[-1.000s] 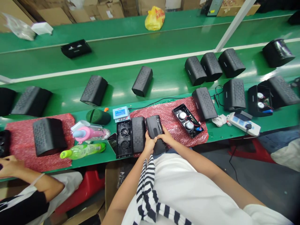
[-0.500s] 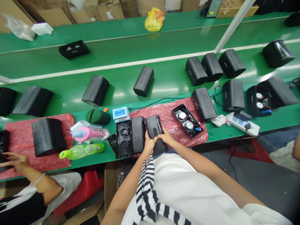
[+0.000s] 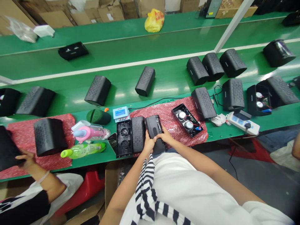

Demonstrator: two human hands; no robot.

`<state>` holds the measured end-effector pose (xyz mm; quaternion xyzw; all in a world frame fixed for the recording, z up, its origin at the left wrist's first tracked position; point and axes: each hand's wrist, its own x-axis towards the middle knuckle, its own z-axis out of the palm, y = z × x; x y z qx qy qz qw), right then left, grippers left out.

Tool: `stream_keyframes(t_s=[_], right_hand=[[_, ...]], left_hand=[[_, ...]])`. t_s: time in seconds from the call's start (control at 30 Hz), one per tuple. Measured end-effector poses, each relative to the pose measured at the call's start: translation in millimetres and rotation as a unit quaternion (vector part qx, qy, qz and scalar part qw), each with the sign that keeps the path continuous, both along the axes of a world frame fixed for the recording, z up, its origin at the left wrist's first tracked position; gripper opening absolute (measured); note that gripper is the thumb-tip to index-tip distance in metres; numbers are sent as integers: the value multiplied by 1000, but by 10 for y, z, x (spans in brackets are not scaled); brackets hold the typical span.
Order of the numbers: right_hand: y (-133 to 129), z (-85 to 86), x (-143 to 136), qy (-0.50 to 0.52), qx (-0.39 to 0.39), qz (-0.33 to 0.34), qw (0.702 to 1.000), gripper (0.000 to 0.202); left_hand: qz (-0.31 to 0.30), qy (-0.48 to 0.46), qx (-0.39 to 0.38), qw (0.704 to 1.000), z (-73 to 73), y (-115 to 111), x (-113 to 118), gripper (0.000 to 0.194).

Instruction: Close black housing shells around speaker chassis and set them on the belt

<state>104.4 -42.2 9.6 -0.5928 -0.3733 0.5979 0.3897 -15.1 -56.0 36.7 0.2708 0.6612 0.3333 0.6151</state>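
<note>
Both my hands grip a black speaker housing (image 3: 152, 123) at the near edge of the red bubble wrap (image 3: 168, 107). My left hand (image 3: 150, 143) is closed around its lower left side, and my right hand (image 3: 165, 136) holds its right side, thumbs nearly meeting on top. A black speaker cover (image 3: 138, 134) with a patterned face lies just left of it. Beyond that is an open black shell (image 3: 124, 139) with two round openings. To the right, an open speaker half (image 3: 187, 121) shows two silver drivers and wires.
A small blue-screen device (image 3: 121, 114), a green bottle (image 3: 83, 150) and a pink bottle (image 3: 90, 133) stand left. A power strip (image 3: 243, 123) lies right. Several speakers sit on the green belt (image 3: 122, 84) behind. At far left a co-worker's hand (image 3: 28, 159) holds a black housing.
My hands stay on the speaker housing, almost unmoved. Speakers on the belt have shifted slightly right. The co-worker at left now has a black housing raised in hand.
</note>
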Motion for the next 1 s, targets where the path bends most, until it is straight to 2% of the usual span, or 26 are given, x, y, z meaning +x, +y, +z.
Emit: stream_keyframes(t_s=[0.53, 1.0], right_hand=[[-1, -12, -2, -17, -21, -8, 1000, 74], [-9, -97, 6, -29, -8, -8, 1000, 76]], left_hand=[[6, 28, 24, 999, -91, -25, -30, 85], [-14, 23, 24, 999, -35, -20, -8, 83]])
